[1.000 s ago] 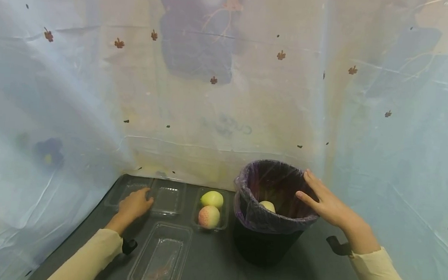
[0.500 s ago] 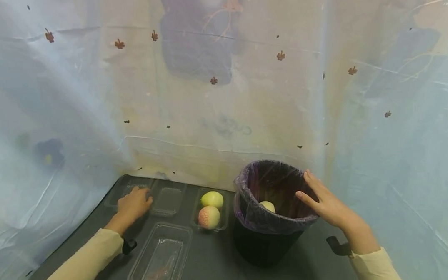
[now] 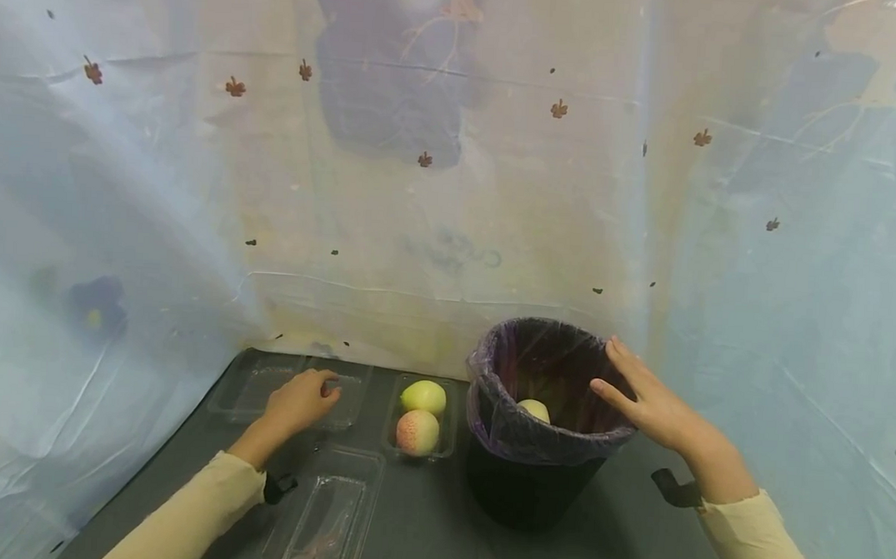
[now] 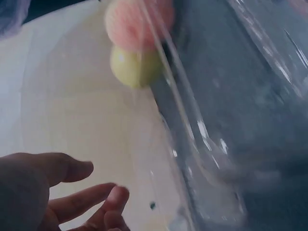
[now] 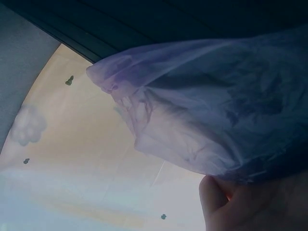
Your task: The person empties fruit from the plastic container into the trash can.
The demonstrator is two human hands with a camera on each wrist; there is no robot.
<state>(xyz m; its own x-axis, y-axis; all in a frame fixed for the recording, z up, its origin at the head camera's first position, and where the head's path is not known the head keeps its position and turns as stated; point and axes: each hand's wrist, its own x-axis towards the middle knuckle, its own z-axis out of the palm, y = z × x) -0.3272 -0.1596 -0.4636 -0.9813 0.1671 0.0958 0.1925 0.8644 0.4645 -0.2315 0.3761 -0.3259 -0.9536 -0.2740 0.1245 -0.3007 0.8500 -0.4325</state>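
Observation:
My left hand point(image 3: 300, 400) hovers over two clear plastic trays at the back left, fingers loosely bent, holding nothing. In the left wrist view its thumb and fingers stand apart. To its right, a clear tray point(image 3: 446, 446) bears a yellow-green fruit point(image 3: 424, 397) and a peach point(image 3: 418, 432). My right hand point(image 3: 656, 405) rests on the right rim of a black bin point(image 3: 529, 491), its fingers straight and the thumb over the opening. A purple bin bag point(image 3: 512, 424) lines the bin and folds over the rim. Inside shows part of a pale round fruit point(image 3: 536, 410).
Another clear plastic tray point(image 3: 332, 516) lies nearer on the dark table. Of the back trays, the left one point(image 3: 248, 383) and the right one point(image 3: 349, 392) stand side by side, partly behind my left hand. A printed plastic sheet point(image 3: 450, 229) hangs around the table.
My left hand first drew slightly back from between the back trays, then shifted right over the right one. My right hand stays at the bin's rim. The fruits stay put.

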